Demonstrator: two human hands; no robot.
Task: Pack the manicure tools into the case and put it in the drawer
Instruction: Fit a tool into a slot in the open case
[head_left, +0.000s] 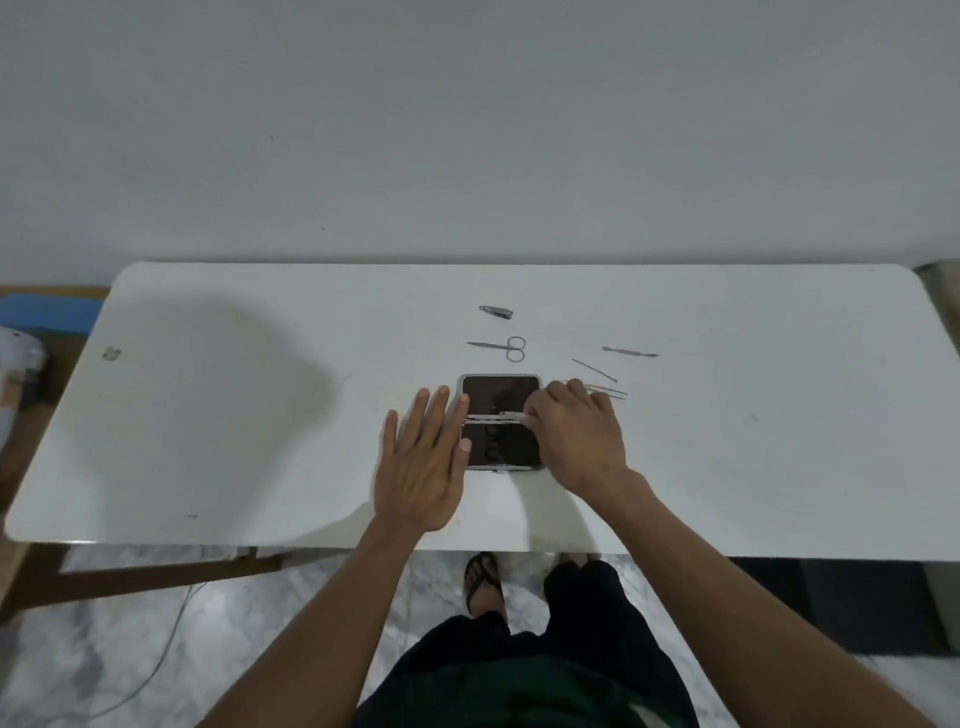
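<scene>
A white surface (260, 415) stands against a pale wall. A small case (501, 423) lies open on it, near the front edge, with two dark halves, one far and one near. A thin light line runs across the middle where the halves join.

The left hand (423, 462) lies flat and wide open just left of the case, palm down. It holds nothing. The tips of two fingers touch the left side of the case.

The right hand (576, 441) is on the right side of the case. Its fingers are curled and pinch a small pale tool (511, 414), which lies along the middle line of the case. The tool is partly hidden by the fingers, so I cannot tell what kind it is.

More tools lie loose on the surface behind the case. A nail clipper (496, 312) is the farthest one. Small scissors (501, 347) lie between the clipper and the case, with the rings pointing right. To the right are a flat metal stick (629, 352), a thin pick (595, 368) and two more thin sticks (610, 391) just past the right hand's knuckles.

Under the front edge you can see a marble floor (104, 649), a foot in a sandal (483, 579) and dark clothes.
</scene>
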